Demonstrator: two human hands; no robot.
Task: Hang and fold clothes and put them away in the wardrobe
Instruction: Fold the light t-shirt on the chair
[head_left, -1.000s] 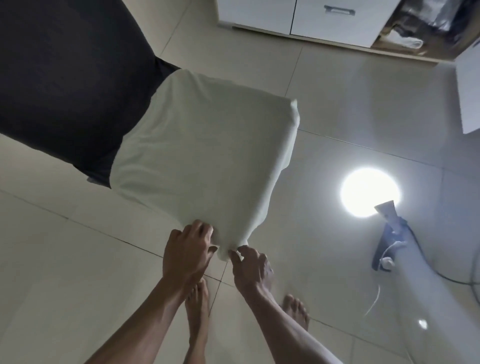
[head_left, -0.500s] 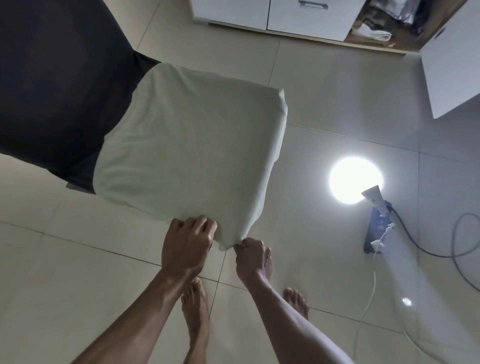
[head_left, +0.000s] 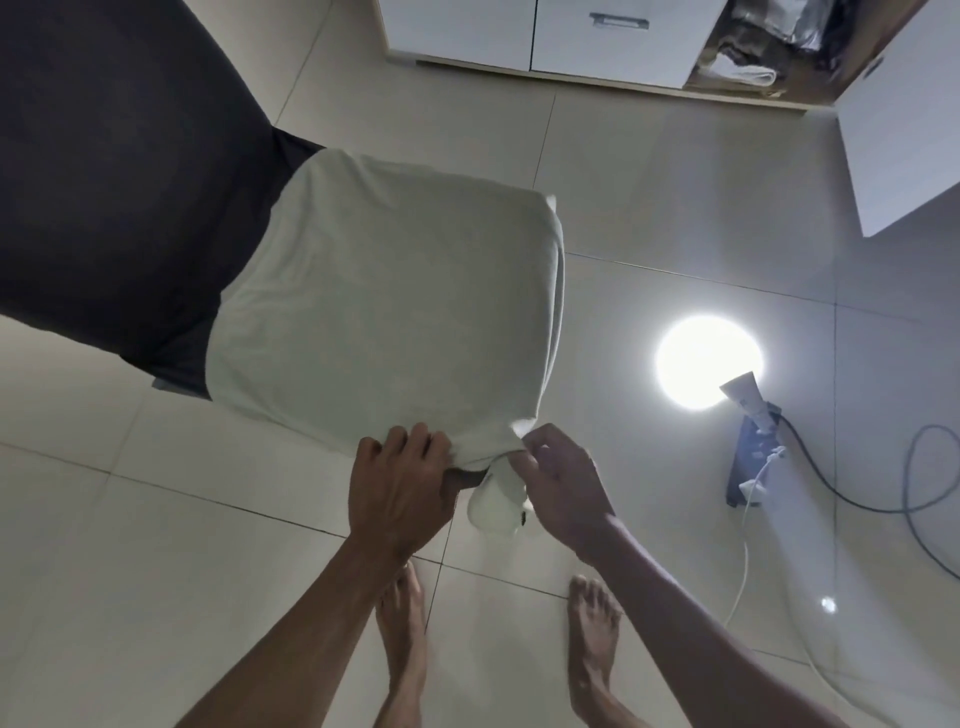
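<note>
I look down on a pale off-white cloth garment (head_left: 384, 317) spread flat over the near end of a dark, almost black fabric surface (head_left: 119, 171); its right side drapes over the edge. My left hand (head_left: 402, 488) lies on the garment's near edge, fingers curled together and gripping the fabric from above. My right hand (head_left: 563, 480) is just beside it, thumb and fingers pinched on the near right corner, where a small bunched fold of the cloth hangs down between the two hands. Both bare feet stand on the glossy beige floor tiles (head_left: 675, 197) below. At the top stands the white wardrobe (head_left: 613, 41) with a drawer handle; its open compartment (head_left: 769, 52) on the right holds folded items. On the right, a round glare of light (head_left: 709, 361) reflects off the tiles, next to a dark power strip (head_left: 750, 467) with cables.
</note>
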